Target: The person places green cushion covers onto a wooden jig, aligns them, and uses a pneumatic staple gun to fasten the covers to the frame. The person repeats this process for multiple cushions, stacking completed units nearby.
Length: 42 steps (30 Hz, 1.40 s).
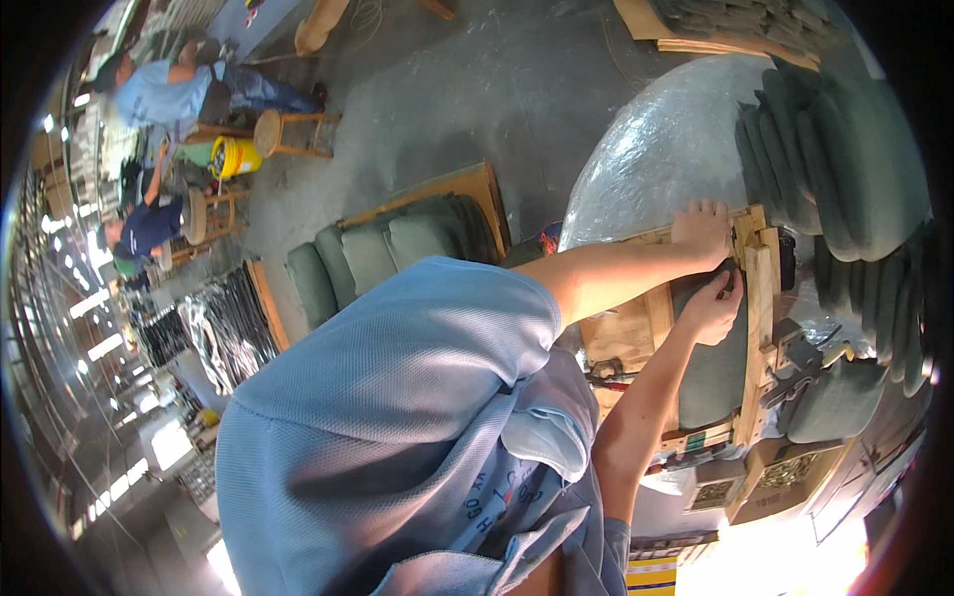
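Observation:
A grey-green padded panel (717, 372) lies on a wooden bench frame (760, 318) to the right of my body. My right hand (712, 308) is closed at the panel's upper end, its thumb and fingers pinching the dark fabric edge. Just above it, my left hand (703, 230) rests on the wooden frame, palm down with the fingers spread. Whether its thumb touches the fabric is hard to see. A tool with a red part (608, 383) lies on the wood beside my right forearm.
Grey-green padded panels (860, 159) are stacked at the right, behind clear plastic sheeting (661, 149). More panels (368, 258) stand on a wooden pallet at centre left. Below the bench sits a carton (790, 482) of small pieces. Two people work at far left near stools (268, 132) and a yellow bucket (236, 157).

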Available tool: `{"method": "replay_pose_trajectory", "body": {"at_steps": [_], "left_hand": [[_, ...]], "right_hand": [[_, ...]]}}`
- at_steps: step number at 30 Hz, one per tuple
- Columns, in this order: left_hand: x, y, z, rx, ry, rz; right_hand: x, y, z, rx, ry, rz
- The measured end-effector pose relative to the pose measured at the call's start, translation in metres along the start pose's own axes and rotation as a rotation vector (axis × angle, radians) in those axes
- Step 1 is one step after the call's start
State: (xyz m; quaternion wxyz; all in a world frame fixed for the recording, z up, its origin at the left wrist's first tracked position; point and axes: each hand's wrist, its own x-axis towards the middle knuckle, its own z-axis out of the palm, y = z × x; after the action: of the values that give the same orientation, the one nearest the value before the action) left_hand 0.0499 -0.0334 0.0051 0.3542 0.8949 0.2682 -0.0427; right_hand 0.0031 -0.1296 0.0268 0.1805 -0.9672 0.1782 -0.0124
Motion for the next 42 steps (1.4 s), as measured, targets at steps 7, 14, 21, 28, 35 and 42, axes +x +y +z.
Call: {"method": "replay_pose_trajectory", "body": {"at_steps": [7,14,21,28,35,42], "left_hand": [[0.001,-0.005,0.001,0.040,-0.014,0.006],[0.001,-0.003,-0.001,0.012,-0.008,0.002],[0.008,-0.001,0.002,0.079,-0.064,-0.065],[-0.002,0.008,-0.003,0.089,-0.056,-0.038],[-0.006,0.005,-0.003,-0.032,-0.013,-0.058],[-0.001,0.002,-0.003,-0.007,0.060,-0.045]], "right_hand": [[-0.007,0.012,0.008,0.082,0.113,0.017],[-0.005,0.013,0.018,0.066,0.151,0.002],[-0.007,0.002,0.017,0.049,0.169,-0.059],[-0.007,0.006,0.012,-0.032,0.179,-0.010],[-0.006,0.005,0.011,-0.034,0.156,-0.034],[-0.005,0.000,0.015,-0.030,0.126,0.005]]}}
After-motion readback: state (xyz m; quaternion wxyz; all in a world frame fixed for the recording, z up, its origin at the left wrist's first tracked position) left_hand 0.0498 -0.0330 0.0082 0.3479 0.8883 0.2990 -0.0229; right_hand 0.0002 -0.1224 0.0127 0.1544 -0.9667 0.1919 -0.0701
